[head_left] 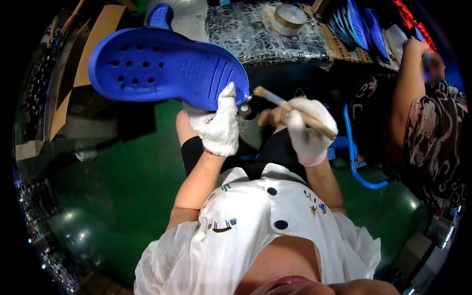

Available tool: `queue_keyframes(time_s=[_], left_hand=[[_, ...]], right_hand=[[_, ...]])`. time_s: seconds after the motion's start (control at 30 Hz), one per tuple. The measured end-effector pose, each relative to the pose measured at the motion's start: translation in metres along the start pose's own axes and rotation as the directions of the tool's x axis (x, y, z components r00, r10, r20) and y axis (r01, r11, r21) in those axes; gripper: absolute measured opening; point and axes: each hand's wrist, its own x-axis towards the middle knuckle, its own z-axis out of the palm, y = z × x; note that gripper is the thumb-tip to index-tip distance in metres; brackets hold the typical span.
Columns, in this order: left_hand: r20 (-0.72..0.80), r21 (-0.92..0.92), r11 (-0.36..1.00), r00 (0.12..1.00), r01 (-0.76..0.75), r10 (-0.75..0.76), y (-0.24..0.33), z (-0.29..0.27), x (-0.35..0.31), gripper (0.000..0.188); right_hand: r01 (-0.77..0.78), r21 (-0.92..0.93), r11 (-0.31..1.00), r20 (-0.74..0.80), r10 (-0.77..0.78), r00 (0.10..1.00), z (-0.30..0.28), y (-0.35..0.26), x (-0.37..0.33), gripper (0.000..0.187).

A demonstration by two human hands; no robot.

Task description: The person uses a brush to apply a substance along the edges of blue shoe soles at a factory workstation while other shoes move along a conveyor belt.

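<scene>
Spreading beneath everything, the green floor is the broadest thing here. A co-worker in dark patterned clothing is at the right, beside a blue tubular frame. Ahead lies a plastic-wrapped bundle. Next comes the blue sole, held out in front of the person, its broad, holed end to the left and its narrower, ridged end to the right. The left hand, in a white knitted glove, grips it near that ridged end, thumb laid on the upper face, fingers mostly hidden underneath. The right hand, also gloved in white, is curled around a brush. Its pale bristles point at the sole's end, near a tiny white dab; whether they touch, I cannot tell.
</scene>
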Motion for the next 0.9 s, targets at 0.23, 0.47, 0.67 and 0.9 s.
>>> queue_keyframes(time_s=[0.23,0.47,0.67,0.9], left_hand=[[0.051,-0.038,0.998,0.997,0.054,-0.052,0.006,0.002,-0.008,0.04],[0.187,-0.008,0.999,0.981,0.052,-0.05,0.014,0.004,-0.017,0.025],[0.275,0.098,0.988,0.951,0.122,-0.145,0.017,0.001,-0.02,0.024],[0.339,0.133,0.987,0.931,0.091,-0.132,0.01,-0.002,-0.016,0.027]], right_hand=[[-0.362,0.365,0.858,-0.058,0.409,0.911,0.011,0.006,-0.003,0.019],[-0.64,0.527,0.559,0.261,0.611,0.747,0.019,0.009,0.002,0.028],[-0.683,0.441,0.582,0.353,0.588,0.728,0.016,0.011,-0.001,0.031],[-0.675,0.358,0.645,0.411,0.541,0.734,0.012,0.012,-0.001,0.026]])
